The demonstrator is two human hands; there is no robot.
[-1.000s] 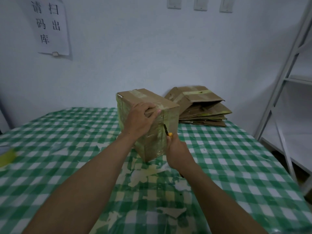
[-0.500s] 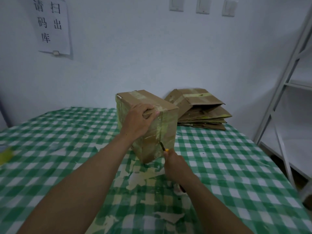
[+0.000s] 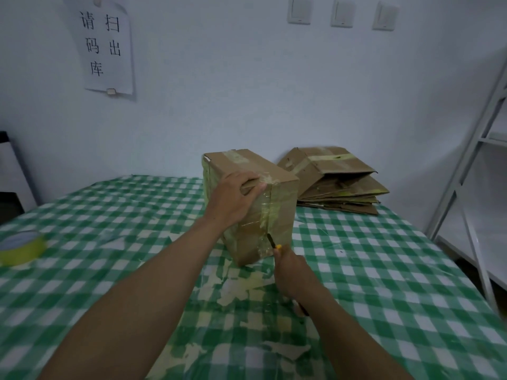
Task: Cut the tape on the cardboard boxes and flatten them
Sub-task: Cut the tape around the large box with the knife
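A taped brown cardboard box (image 3: 282, 212) stands upright in the middle of the green checked table (image 3: 384, 270). My left hand (image 3: 233, 200) grips its top front edge, fingers curled over the rim. My right hand (image 3: 292, 272) holds a small knife (image 3: 273, 241) with a yellow collar. The dark blade touches the yellowish tape strip low on the box's front face, close to the bottom corner.
A pile of flattened cardboard boxes (image 3: 340, 182) lies at the back right against the wall. A roll of yellow-green tape (image 3: 20, 246) sits at the left table edge. White metal shelving (image 3: 477, 165) stands to the right. Torn patches mark the tablecloth in front.
My right hand has drawn the knife down the tape strip, from mid-height of the box's front face to near its bottom. My left hand has kept its grip on the top edge.
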